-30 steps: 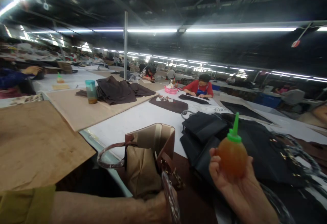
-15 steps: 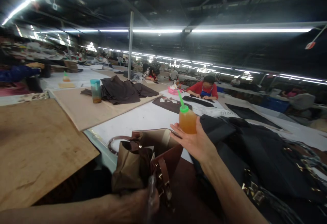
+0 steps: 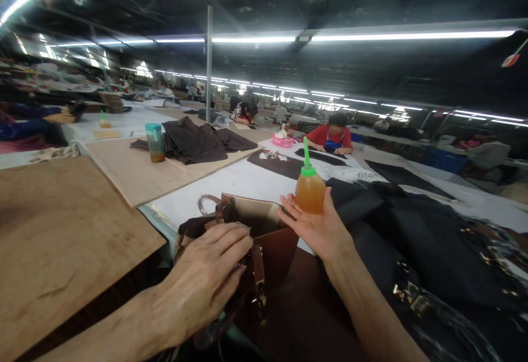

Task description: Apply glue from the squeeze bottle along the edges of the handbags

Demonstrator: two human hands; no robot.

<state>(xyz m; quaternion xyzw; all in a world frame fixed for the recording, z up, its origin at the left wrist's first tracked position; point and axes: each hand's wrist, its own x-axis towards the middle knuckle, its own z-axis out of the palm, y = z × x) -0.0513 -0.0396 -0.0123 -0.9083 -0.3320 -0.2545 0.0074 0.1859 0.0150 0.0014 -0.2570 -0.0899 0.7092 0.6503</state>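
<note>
My right hand [image 3: 319, 227] is turned palm up and cradles a squeeze bottle [image 3: 310, 192] of amber liquid with a green cap and nozzle. The bottle stands nearly upright against the palm, the thumb at its right side. A brown handbag [image 3: 276, 252] with a beige lining, straps and gold-coloured buckles sits in front of me, its top gaping. Over its left part lies my left hand [image 3: 210, 268], back upward, fingers together and curled down. What these fingers grip is hidden beneath them.
Black bags or material [image 3: 412, 241] with chains and buckles lie at the right. A wooden board [image 3: 61, 230] is at the left. Beyond it are a lidded cup [image 3: 154, 143] and dark fabric [image 3: 193, 139]. A co-worker in red [image 3: 330, 133] bends over the far table.
My left hand has risen from the lower edge to above the handbag, now covering its left part. The right hand, with the bottle, has shifted slightly right in the picture.
</note>
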